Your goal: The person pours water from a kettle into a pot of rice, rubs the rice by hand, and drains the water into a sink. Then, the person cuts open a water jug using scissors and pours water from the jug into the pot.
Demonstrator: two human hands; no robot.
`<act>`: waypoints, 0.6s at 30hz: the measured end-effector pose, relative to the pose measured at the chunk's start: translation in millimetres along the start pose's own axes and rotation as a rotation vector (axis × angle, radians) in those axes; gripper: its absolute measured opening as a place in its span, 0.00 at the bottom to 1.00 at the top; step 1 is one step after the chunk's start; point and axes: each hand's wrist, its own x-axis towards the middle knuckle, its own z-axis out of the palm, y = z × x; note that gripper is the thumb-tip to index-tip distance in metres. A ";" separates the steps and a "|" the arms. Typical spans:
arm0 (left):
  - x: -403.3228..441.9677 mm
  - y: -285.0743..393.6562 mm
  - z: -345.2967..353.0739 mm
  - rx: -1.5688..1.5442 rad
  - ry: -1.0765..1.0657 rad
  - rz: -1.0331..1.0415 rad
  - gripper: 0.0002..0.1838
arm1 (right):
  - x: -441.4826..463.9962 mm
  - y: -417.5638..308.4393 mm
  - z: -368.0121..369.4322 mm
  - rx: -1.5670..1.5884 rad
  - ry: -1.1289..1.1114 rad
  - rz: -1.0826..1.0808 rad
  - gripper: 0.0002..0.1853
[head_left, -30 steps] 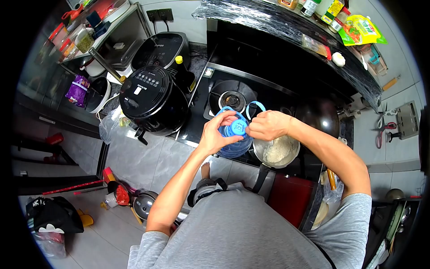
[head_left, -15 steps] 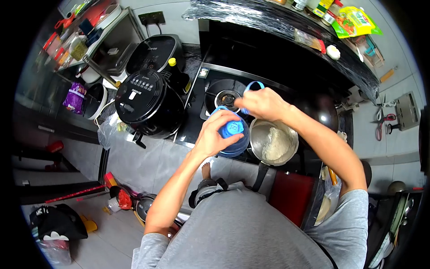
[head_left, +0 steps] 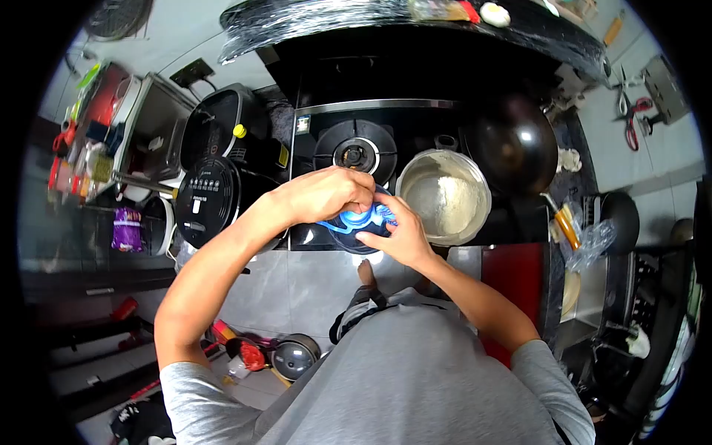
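Note:
A large water bottle with a dark, bluish see-through body stands upright at the front edge of the stove, its blue plastic top partly covered by my hands. From the left, my left hand reaches over it with fingers closed at the blue top; exactly what the fingertips pinch is hidden. My right hand curls round the right side of the top, thumb in front and fingers behind. Just right of it sits a metal pot with white powder inside.
A gas burner lies behind the bottle, and a dark wok stands right of the pot. Black appliances, including a round-lidded cooker, crowd the left counter. A plastic-wrapped ledge overhangs the back. Lidded cookware rests on the floor.
My right hand has come down from its raised place beside a blue loop to the bottle's top. My left hand has shifted from gripping the cap to closing over it. The view has shifted.

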 end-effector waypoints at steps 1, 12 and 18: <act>3.9 -2.1 -4.9 0.045 -0.079 0.027 0.12 | -0.5 1.8 7.1 0.012 0.023 0.010 0.34; 32.1 -8.7 -17.9 0.217 -0.340 0.302 0.12 | -3.7 6.6 35.0 -0.143 0.278 0.040 0.32; 33.8 -28.3 -12.9 0.418 -0.285 0.577 0.09 | -8.9 8.4 40.0 -0.219 0.359 0.000 0.32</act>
